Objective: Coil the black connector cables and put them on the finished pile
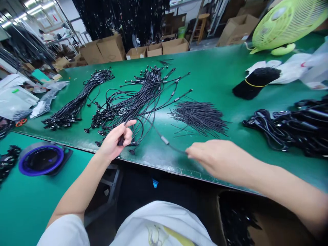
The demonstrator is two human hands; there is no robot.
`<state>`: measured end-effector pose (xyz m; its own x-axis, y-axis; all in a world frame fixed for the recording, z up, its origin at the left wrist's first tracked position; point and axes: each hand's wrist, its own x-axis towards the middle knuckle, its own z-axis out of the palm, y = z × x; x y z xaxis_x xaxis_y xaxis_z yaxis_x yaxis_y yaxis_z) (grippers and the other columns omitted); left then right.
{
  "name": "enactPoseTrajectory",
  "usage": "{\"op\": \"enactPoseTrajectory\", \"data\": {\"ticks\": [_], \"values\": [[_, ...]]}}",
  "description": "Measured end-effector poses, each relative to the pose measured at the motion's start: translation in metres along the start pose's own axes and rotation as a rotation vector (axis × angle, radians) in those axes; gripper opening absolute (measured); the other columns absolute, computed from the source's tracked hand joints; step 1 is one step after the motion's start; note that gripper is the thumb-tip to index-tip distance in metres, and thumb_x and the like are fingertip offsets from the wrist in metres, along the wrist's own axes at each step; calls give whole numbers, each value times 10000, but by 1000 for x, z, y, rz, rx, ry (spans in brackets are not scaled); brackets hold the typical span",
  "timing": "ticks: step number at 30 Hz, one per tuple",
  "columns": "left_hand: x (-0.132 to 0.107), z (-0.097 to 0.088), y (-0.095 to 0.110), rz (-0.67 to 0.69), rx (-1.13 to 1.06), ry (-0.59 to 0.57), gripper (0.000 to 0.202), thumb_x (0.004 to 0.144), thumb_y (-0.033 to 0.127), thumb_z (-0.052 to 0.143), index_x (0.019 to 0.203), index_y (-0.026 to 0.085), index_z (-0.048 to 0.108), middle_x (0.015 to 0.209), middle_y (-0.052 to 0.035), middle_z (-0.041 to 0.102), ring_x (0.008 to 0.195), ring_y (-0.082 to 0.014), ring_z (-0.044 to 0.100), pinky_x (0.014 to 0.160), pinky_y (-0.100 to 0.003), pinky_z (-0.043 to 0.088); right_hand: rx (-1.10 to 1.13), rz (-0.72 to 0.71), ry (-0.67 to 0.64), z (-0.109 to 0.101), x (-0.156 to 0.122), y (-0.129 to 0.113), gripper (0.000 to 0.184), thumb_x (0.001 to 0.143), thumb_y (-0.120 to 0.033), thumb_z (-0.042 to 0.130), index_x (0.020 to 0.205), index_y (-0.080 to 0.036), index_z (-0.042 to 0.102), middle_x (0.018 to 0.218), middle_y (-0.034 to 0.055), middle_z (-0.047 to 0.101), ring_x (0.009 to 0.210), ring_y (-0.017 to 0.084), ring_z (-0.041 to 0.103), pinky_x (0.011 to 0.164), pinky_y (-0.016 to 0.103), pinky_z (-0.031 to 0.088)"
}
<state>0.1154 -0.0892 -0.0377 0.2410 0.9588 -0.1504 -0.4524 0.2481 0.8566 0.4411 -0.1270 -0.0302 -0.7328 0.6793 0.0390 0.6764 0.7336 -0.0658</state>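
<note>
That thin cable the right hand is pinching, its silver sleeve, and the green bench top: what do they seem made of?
The thin black cable at the right hand looks like matte rubber or PVC, bending in loose curves. Its sleeve shines like metal, perhaps plated. The bench top looks like smooth green rubber matting, softly glossy.

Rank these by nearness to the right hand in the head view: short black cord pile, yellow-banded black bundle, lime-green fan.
From the right hand:
1. Loose pile of short black cords, straight ahead on the green mat.
2. Yellow-banded black bundle, farther ahead, rightward.
3. Lime-green fan, far top right.
</note>
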Motion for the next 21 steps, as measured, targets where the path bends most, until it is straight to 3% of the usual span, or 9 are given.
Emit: {"op": "enactPoseTrajectory", "data": {"ticks": [2, 4, 6, 8, 12, 17, 21], "values": [[4, 7, -6, 5, 60, -13, 339, 927, 314, 578, 1153, 73, 651, 594, 17, 564, 427, -53, 462, 416, -170, 354, 93, -159, -16, -10, 5, -19, 238, 920, -125, 424, 769, -192, 596, 683, -4, 631, 572, 131, 563, 585, 269, 342], [7, 12, -7, -16, 11, 11, 325, 920, 280, 582, 1148, 58, 648, 615, 12, 572, 446, -49, 475, 419, -161, 371, 107, -184, 55, -17, 8, -29, 255, 937, -143, 404, 755, -187, 576, 663, -2, 607, 547, 126, 529, 574, 269, 326], [6, 13, -5, -38, -104, 52, 307, 889, 139, 583, 1183, 61, 622, 672, 10, 593, 503, -40, 513, 458, -137, 407, 60, -121, 162, -18, 9, -28, 256, 947, -155, 394, 783, -180, 588, 668, 7, 611, 547, 127, 525, 572, 269, 317], [4, 10, -1, -53, -224, 72, 411, 867, 19, 538, 1271, 92, 566, 748, 11, 623, 513, -13, 511, 468, -104, 410, 0, -54, 242, -16, 8, -19, 262, 960, -182, 390, 811, -176, 604, 657, 12, 614, 547, 134, 535, 569, 272, 312], [1, 4, 5, -134, -370, 64, 384, 976, 84, 407, 1351, 69, 484, 724, 10, 630, 412, 6, 443, 366, -83, 342, -104, 71, 319, -10, 1, 1, 338, 986, -240, 351, 795, -175, 622, 699, 46, 655, 547, 155, 565, 546, 291, 308], [7, 2, 7, -110, -462, 84, 378, 996, 73, 325, 1335, 51, 491, 712, 6, 627, 522, -12, 565, 467, -66, 436, -46, 107, 265, -5, -7, 9, 336, 984, -264, 348, 826, -194, 637, 756, 50, 684, 571, 168, 587, 543, 299, 330], [11, 11, -6, -51, -201, 113, 246, 945, 122, 489, 1139, 102, 640, 856, -51, 699, 690, -66, 665, 543, -105, 487, 2, 92, 160, -5, -1, -7, 295, 967, -244, 397, 779, -189, 617, 675, 28, 654, 544, 150, 571, 534, 278, 302]]}}
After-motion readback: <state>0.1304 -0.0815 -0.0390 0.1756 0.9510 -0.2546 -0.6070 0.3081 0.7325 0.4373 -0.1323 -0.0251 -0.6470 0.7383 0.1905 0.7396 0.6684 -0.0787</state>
